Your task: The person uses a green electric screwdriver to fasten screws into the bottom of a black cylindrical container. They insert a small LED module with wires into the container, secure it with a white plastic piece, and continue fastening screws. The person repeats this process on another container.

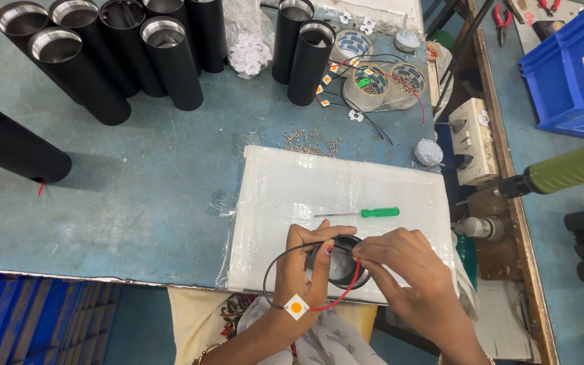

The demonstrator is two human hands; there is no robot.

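My left hand grips a short black cylinder housing that stands on a white plastic-wrapped board. My right hand pinches a black wire and a red wire at the housing's rim. The wires loop down to a small white square chip with an orange centre, which hangs near my left wrist. A green-handled screwdriver lies on the board just beyond my hands.
Several tall black tubes stand at the back of the blue-grey table, one lying at the left. Loose screws, tape rolls, a socket box, a green power screwdriver and blue bins surround the board.
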